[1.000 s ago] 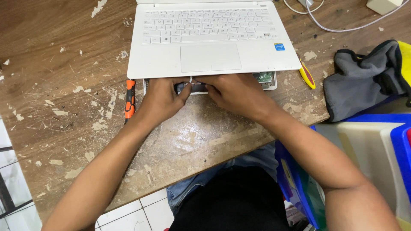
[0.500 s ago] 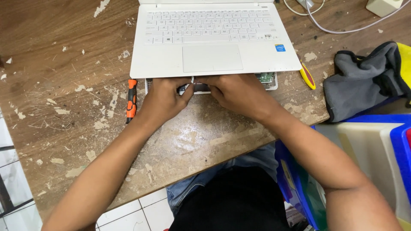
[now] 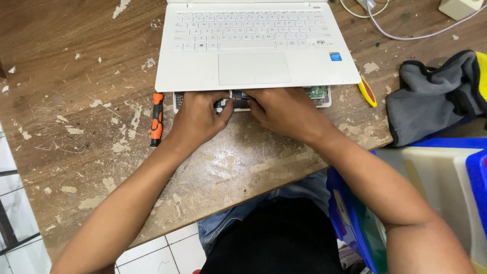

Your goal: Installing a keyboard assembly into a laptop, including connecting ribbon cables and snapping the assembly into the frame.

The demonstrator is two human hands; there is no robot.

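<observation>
A white laptop top case [image 3: 253, 45] with keyboard and touchpad lies shifted back over its base, and a strip of the base's insides [image 3: 317, 94] with a green circuit board shows along the near edge. My left hand [image 3: 198, 119] and my right hand [image 3: 284, 111] rest side by side at that exposed strip, fingertips pressed on a small dark part [image 3: 236, 101] between them. The fingers hide most of that part, so its grip is unclear.
An orange and black screwdriver [image 3: 157, 117] lies left of my left hand. A yellow-handled tool [image 3: 367, 91] lies right of the laptop, beside a grey cloth bag [image 3: 436, 96]. White cables [image 3: 401, 33] run at the back. Blue bins [image 3: 431, 198] stand at lower right.
Both hands have stayed at the laptop's near edge, with only small shifts of the fingers over the dark part.
</observation>
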